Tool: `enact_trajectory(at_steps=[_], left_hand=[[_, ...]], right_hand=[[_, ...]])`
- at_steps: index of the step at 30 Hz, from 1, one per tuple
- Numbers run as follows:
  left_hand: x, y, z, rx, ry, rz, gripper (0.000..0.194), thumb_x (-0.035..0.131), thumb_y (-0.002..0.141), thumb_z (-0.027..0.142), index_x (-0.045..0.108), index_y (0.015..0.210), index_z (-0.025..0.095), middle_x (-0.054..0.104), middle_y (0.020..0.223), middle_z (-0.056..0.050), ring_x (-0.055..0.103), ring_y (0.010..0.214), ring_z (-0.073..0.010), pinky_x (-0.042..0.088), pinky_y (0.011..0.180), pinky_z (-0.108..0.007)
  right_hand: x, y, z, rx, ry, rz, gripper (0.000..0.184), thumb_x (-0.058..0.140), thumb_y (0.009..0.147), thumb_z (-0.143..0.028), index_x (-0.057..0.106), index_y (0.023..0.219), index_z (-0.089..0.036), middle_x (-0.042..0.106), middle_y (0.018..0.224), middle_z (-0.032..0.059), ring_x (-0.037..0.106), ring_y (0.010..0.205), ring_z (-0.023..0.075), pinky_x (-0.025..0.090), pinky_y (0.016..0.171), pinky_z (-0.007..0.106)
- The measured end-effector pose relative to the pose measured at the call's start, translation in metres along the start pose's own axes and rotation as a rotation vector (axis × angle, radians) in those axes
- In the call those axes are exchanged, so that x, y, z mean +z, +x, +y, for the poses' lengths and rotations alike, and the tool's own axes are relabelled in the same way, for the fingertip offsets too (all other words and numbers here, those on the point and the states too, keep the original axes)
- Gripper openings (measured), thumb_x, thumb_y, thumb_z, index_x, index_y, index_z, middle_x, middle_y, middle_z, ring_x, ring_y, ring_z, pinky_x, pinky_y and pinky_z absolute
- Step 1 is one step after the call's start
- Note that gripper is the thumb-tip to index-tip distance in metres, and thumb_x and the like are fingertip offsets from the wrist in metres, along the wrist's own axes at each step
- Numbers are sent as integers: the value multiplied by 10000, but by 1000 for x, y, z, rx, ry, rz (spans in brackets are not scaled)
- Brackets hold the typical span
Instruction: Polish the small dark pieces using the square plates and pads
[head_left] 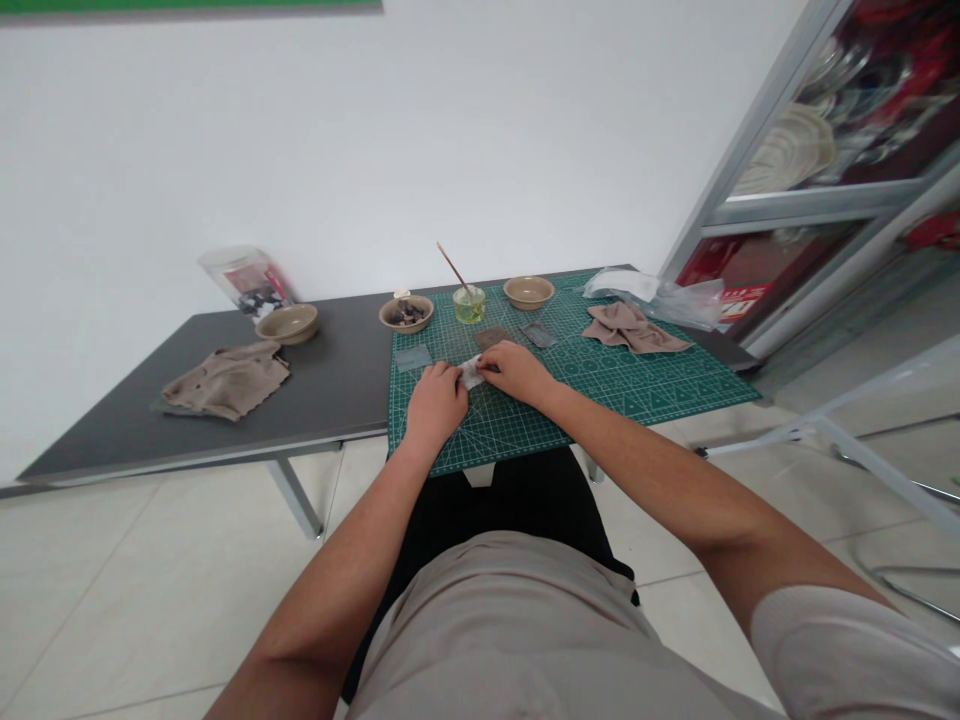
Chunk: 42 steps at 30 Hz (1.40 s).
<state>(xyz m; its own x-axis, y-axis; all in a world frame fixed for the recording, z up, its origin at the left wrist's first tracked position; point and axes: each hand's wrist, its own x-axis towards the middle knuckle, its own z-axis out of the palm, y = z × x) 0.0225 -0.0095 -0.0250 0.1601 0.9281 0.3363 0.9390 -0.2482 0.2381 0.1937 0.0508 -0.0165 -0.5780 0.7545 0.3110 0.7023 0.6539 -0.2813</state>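
My left hand (435, 403) and my right hand (517, 372) meet over the green cutting mat (645, 385). Both are closed on a small whitish piece (472, 371) pinched between them, low on the mat. A few small dark flat pieces (491, 337) lie on the mat just beyond my hands, and a greyish square (413, 357) lies to the left. A glass cup of yellowish liquid (469, 304) with a thin stick (454, 268) in it stands behind them.
Three tan bowls stand on the dark table (330, 390): one far left (287, 323), one with dark bits (406, 313), one at the back (529, 291). Tan cloths lie at left (227, 379) and right (631, 327). A clear jar (247, 281), plastic bags (660, 292) and a metal shelf (817, 190) are nearby.
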Motion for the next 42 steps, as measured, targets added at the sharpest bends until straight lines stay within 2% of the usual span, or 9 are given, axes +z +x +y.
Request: enact_trajectory(at_steps=[12,19,24,30,35,42], left_hand=[[2,2,1,2,9,-4,282,450,943,209,687,1078,136,654,1081,-122,562,1060,-269,479,959,-402],[3,2,0,7,2,1,264,448,946,214,687,1036,150,650,1065,-120,562,1044,-265,482,944,-405],[3,2,0,-12,-6,-2,265,452,946,219,687,1050,153,650,1078,-123,564,1051,-266,479,954,-406],[2,2,2,-11,16,-2,265,463,927,200,684,1062,141,643,1084,-126,560,1062,-267,479,962,-400],[1,2,2,-8,28,-2,272,450,931,200,684,1059,148,645,1078,-121,557,1067,-269,479,961,-400],[0,1,1,-3,8,-6,274,437,949,226,686,1044,164,647,1065,-117,562,1053,-264,475,953,-402]], right_hand=[[4,-17,-14,23,-46,54,120,636,893,-168,749,863,-141,733,921,81,594,915,212,418,880,321],[12,-4,-15,-55,4,25,145,629,918,-179,770,949,-170,754,1002,66,614,962,206,425,920,325],[7,1,-8,12,-39,18,157,628,913,-192,777,950,-156,749,992,95,616,961,221,434,893,335],[-2,-16,-12,77,-61,47,161,624,902,-181,782,920,-155,752,949,89,616,943,215,425,904,327],[0,-24,-25,41,-15,31,166,618,909,-178,783,900,-170,753,951,83,603,938,219,422,904,348],[10,-6,-26,-48,-1,5,180,592,943,-181,770,956,-158,746,991,86,591,939,202,405,912,335]])
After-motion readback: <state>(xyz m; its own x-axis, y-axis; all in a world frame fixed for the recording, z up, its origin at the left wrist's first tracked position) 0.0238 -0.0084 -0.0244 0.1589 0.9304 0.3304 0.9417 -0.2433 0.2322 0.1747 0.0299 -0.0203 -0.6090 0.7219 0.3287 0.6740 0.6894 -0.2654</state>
